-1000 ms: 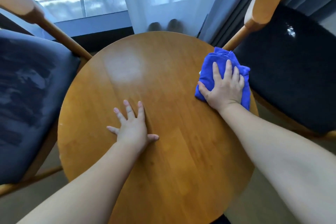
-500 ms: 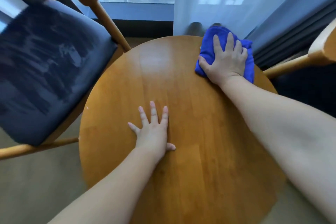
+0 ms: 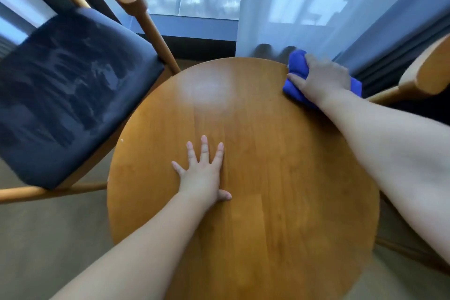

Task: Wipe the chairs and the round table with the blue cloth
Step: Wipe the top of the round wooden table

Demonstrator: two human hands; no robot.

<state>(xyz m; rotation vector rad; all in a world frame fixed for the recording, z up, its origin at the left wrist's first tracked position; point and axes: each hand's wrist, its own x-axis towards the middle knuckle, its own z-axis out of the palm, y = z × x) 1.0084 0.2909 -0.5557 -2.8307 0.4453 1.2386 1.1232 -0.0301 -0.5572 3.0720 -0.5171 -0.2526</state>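
the right hand [image 3: 323, 80] is covering most of the blue cloth [image 3: 295, 68], its fingers blurring; the right chair [image 3: 428, 75] is running off frame.

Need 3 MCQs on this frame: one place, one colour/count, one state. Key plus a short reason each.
1. Where on the round table is the blue cloth?
A. far right edge, near the curtain
B. centre
C. near edge, by the person

2. How many hands touch the cloth?
A. none
B. one
C. two

3. What is the left hand doing?
A. gripping a chair
B. lying flat on the tabletop, fingers spread
C. raised off the table

Key:
1 A: the cloth sits at the far right rim, in front of the sheer curtain.
2 B: only the right hand covers it.
3 B: the palm lies on the wood with nothing in it, away from the chair on the left.
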